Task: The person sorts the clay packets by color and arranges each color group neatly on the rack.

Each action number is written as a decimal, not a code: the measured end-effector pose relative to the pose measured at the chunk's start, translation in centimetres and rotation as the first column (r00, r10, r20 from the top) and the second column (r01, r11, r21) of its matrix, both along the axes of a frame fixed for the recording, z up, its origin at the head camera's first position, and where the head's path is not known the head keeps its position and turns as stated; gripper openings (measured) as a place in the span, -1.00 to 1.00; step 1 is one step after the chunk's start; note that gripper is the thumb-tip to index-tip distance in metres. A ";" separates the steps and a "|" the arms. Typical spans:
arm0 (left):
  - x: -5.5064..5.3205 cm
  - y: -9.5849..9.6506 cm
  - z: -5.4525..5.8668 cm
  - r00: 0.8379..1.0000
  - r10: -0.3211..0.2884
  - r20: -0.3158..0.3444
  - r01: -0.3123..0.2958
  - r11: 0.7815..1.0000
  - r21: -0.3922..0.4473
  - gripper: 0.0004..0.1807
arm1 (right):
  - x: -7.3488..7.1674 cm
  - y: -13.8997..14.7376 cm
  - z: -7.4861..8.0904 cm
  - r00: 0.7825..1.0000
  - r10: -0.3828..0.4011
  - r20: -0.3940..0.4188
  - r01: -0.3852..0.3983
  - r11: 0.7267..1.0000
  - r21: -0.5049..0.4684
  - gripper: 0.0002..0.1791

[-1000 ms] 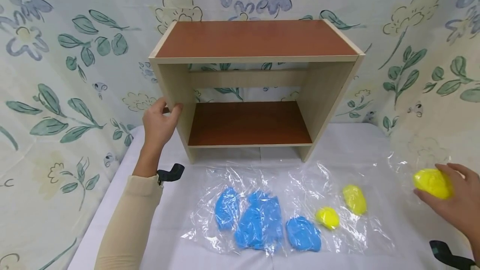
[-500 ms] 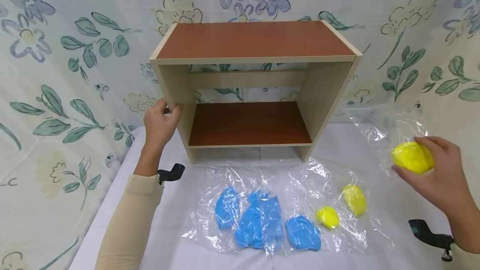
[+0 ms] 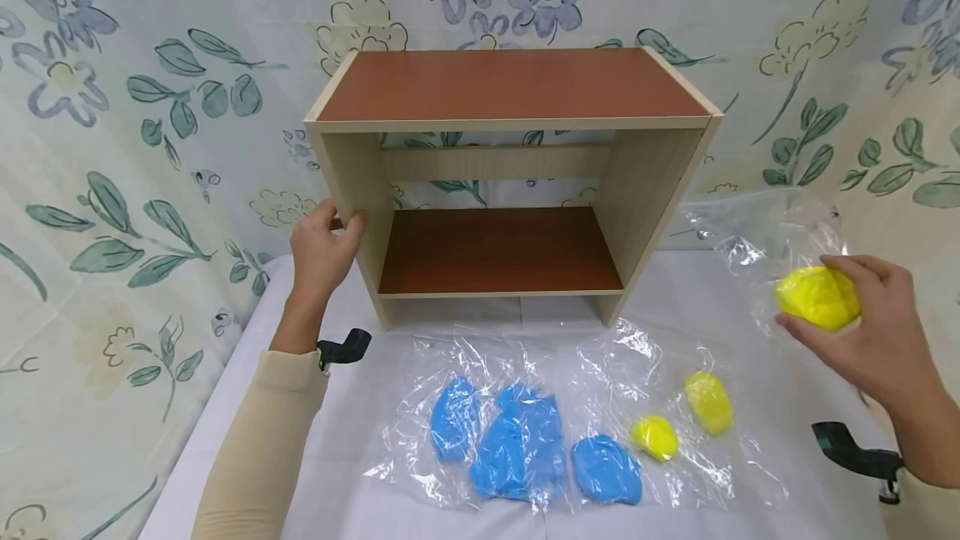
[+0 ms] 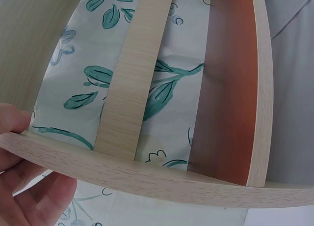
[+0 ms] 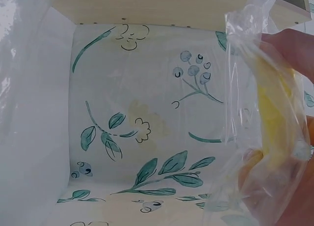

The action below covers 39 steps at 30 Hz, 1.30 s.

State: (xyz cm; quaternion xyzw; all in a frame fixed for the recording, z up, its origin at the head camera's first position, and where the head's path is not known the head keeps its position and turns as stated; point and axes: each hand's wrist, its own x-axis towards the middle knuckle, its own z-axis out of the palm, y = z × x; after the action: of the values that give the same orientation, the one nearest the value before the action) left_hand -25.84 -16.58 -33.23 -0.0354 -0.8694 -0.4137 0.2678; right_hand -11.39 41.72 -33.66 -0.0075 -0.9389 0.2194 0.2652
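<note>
A small wooden shelf (image 3: 510, 83) with red-brown boards stands at the back of the table. My left hand (image 3: 324, 252) grips the front edge of its left side panel (image 4: 122, 174); the thumb (image 4: 14, 119) lies inside and the fingers outside. In the air right of the shelf, my right hand (image 3: 873, 323) holds a yellow lump (image 3: 817, 297) in a clear plastic bag (image 3: 765, 227), thumb below and fingers above. The bag's upper part sticks out toward the shelf. What the lump is made of cannot be told.
In front of the shelf lie clear bags (image 3: 405, 432) with several blue lumps (image 3: 519, 444) and two yellow lumps, a small one (image 3: 655, 437) and a longer one (image 3: 708, 402). White cloth (image 3: 352, 473) covers the table. Flower-patterned cloth (image 3: 135, 190) hangs behind and at the sides.
My right hand has come in from the right, carrying the bagged yellow lump leftward and slightly up, and has slowed. The left hand stays on the shelf's side.
</note>
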 end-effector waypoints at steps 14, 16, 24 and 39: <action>0.2 0.0 0.1 1.000 -0.007 -0.018 0.007 1.000 -0.011 -0.56 | -1.8 -0.8 6.6 0.988 -0.154 0.013 0.150 0.973 0.177 -0.09; 0.1 0.0 0.0 1.000 -0.007 -0.030 0.006 1.000 -0.017 -0.57 | -2.2 -1.0 7.5 0.986 -0.165 0.003 0.161 0.967 0.199 -0.09; 0.1 0.1 0.0 0.998 0.004 -0.062 -0.006 0.999 -0.038 -0.58 | -3.5 -1.5 10.6 0.992 -0.104 -0.068 0.114 0.981 0.159 -0.14; 0.0 0.2 -0.2 0.998 0.011 -0.067 -0.015 0.998 -0.055 -0.58 | -6.4 -1.6 15.2 0.985 -0.147 -0.093 0.153 0.987 0.052 -0.14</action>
State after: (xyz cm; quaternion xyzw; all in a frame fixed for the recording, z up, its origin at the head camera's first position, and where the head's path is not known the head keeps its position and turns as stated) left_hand -25.86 -16.42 -33.40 -0.0508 -0.8713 -0.3865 0.2981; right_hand -17.83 40.11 -18.44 -0.0606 -0.9290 0.1710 0.3225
